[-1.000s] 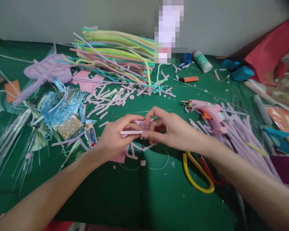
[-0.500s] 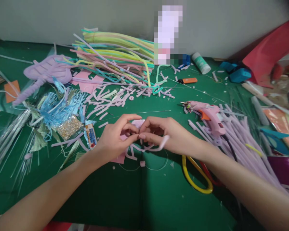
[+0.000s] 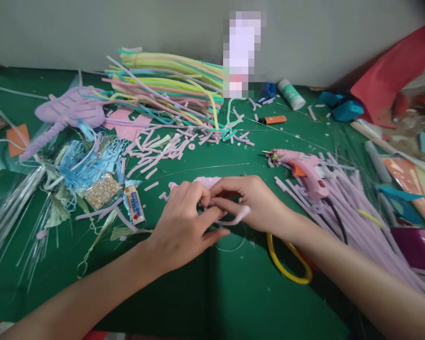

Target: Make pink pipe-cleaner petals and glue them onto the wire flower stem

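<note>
Both hands meet at the middle of the green table [image 3: 212, 293]. My left hand [image 3: 184, 224] lies palm down with its fingers curled, pinching at a pale lilac foam strip [image 3: 235, 217]. My right hand [image 3: 250, 200] is closed in a pinch on the same strip, whose free end sticks out under its fingers. A pink foam piece [image 3: 207, 181] lies just behind the fingertips. Thin wire loops [image 3: 230, 245] lie on the table below the hands.
A pink glue gun [image 3: 301, 170] and a heap of lilac strips [image 3: 354, 208] lie to the right. Yellow-handled scissors [image 3: 290, 264] rest under my right wrist. Coloured foam strips [image 3: 170, 85], cut scraps [image 3: 159, 146], blue tassels [image 3: 85, 160], a lighter [image 3: 273, 120] and a glue stick [image 3: 291, 94] crowd the back.
My left hand has turned palm down and slid right over the pink pieces on the table. The strip, held straight between both hands a second ago, now bends out under my right fingers.
</note>
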A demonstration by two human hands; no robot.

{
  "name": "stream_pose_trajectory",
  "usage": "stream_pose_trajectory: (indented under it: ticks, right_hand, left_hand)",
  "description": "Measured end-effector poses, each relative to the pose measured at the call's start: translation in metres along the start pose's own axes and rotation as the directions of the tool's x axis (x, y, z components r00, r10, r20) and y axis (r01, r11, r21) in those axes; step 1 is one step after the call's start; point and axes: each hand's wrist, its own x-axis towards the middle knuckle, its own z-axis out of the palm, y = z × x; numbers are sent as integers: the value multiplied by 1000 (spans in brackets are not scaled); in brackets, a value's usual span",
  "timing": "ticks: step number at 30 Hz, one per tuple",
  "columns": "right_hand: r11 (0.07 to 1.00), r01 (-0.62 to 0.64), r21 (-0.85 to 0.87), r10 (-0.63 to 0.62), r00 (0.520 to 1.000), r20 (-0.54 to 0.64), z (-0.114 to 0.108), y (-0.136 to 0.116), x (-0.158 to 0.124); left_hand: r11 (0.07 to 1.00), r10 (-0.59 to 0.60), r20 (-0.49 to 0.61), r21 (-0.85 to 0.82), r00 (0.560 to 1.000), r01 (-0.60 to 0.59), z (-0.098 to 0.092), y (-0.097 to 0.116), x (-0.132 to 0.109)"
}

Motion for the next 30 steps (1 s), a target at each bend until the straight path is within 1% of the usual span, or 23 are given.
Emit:
stream_pose_trajectory:
  ticks: [3, 5, 7, 9, 11, 13, 16, 19, 25, 30]
  right_hand:
    - [998, -28, 55, 29, 999, -30, 4, 0, -2]
    - [994, -56, 98, 61, 997, -47, 6, 0, -4]
    - [989, -81, 128, 91, 993, -75, 6, 0, -5]
    - [987, -95, 132, 109, 989, -104, 6, 0, -8]
    - [990, -98, 105, 112, 985, -133, 6, 0, -11]
    - [994, -89, 60, 97, 982, -160, 8, 1, -15]
    - [997, -78, -27, 71, 974, -214, 9, 6, -20]
    - [987, -108, -120, 74, 963, -259, 10, 14, -24]
    - [974, -140, -176, 82, 950, -301, 10, 21, -25]
    - [957, -123, -264, 39, 953, -302, 10, 20, -26]
  left_hand:
    - [999, -31, -73, 30, 997, 33, 7, 2, -2]
    - [998, -70, -123, -15, 990, 69, 8, 2, -3]
    - [990, -121, -140, -94, 983, 108, 9, 1, -3]
    - [963, -187, -120, -218, 975, 158, 10, -3, -2]
    - [908, -271, -65, -348, 960, 232, 10, -8, 0]
    - [854, -335, 3, -421, 942, 305, 9, -15, 2]
    - [817, -365, 66, -456, 929, 354, 6, -24, 7]
    - [784, -410, 98, -471, 907, 405, 3, -27, 11]
    - [747, -469, 93, -488, 878, 451, 2, -26, 13]
    - [717, -498, 104, -510, 861, 476, 2, -29, 11]
